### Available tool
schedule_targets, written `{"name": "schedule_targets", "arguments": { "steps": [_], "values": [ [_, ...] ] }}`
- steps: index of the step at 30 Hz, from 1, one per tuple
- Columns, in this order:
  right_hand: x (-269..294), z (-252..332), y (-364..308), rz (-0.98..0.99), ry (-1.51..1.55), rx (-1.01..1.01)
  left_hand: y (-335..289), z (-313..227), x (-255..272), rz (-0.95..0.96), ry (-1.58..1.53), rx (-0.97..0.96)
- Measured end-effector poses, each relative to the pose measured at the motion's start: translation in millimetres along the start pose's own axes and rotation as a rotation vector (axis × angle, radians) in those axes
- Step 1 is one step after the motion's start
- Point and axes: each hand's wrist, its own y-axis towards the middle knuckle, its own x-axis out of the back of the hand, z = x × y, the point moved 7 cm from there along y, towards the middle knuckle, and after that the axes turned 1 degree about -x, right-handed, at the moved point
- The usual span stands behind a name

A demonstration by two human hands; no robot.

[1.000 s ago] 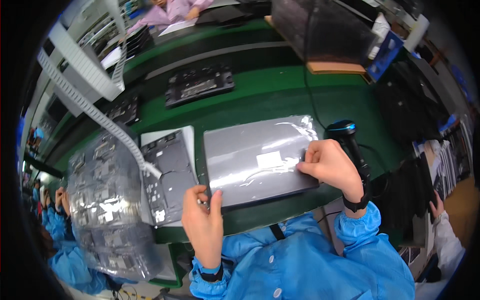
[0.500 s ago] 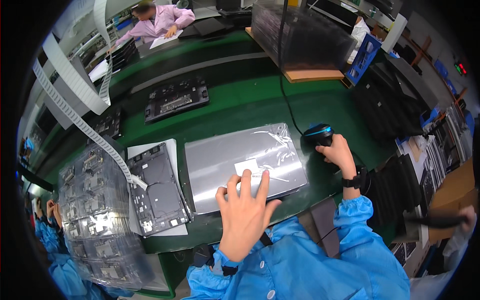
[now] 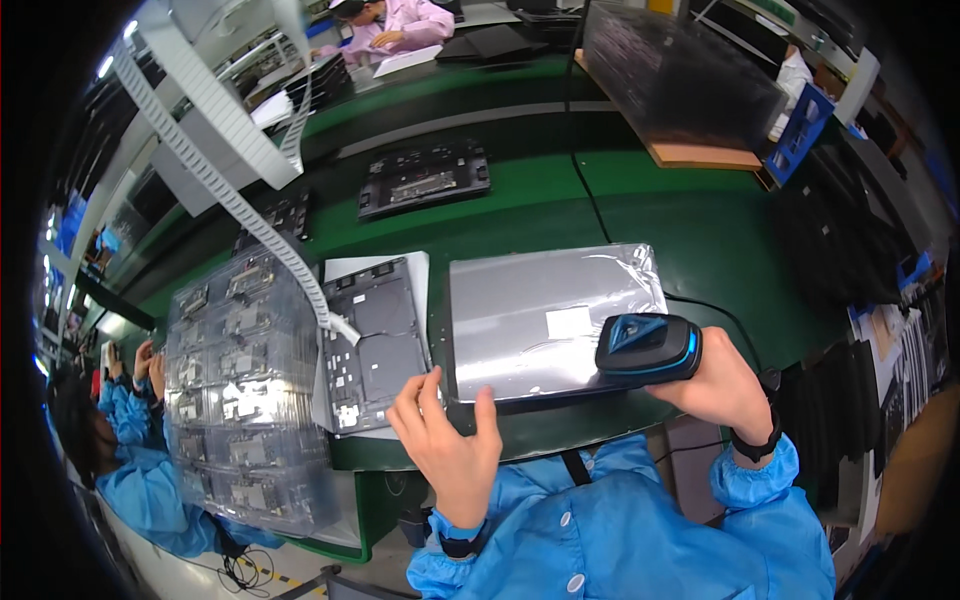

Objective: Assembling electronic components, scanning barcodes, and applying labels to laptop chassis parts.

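Observation:
A black barcode scanner with blue trim [image 3: 650, 352] is gripped in my right hand [image 3: 722, 388], raised over the right front part of a silver laptop lid [image 3: 510, 315]. That lid lies flat under clear plastic film, and a white label [image 3: 569, 322] sits on it just left of the scanner. My left hand [image 3: 450, 455] is off the lid, fingers apart and holding nothing, near its front left corner. Beside that hand lies a dark laptop chassis [image 3: 385, 345] on white paper. The end of a long strip of labels [image 3: 240, 205] rests over the chassis.
Clear plastic trays of circuit boards [image 3: 245, 385] are stacked at the left. Farther back on the green bench [image 3: 540, 215] is another open chassis [image 3: 425, 180]. A film-wrapped stack [image 3: 680, 75] stands back right. A co-worker in pink [image 3: 410, 25] sits across; another in blue [image 3: 150, 490] is at left.
My right hand has lifted the scanner from the bench and brought it over the lid. My left hand has moved off the lid toward the left. The whole view has shifted.

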Motion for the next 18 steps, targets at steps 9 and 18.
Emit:
{"name": "schedule_targets", "arguments": {
  "steps": [9, 18],
  "values": [
    [1.6, -1.7, -0.2, 0.074, -0.087, -0.182, 4.4, 14.2, -3.8, 0.095, -0.012, 0.08],
    [11.4, -38.5, 4.9, -0.252, 0.241, -0.124, 9.6, 3.1, -8.8, 0.23, -0.156, 0.114]
  ]
}}
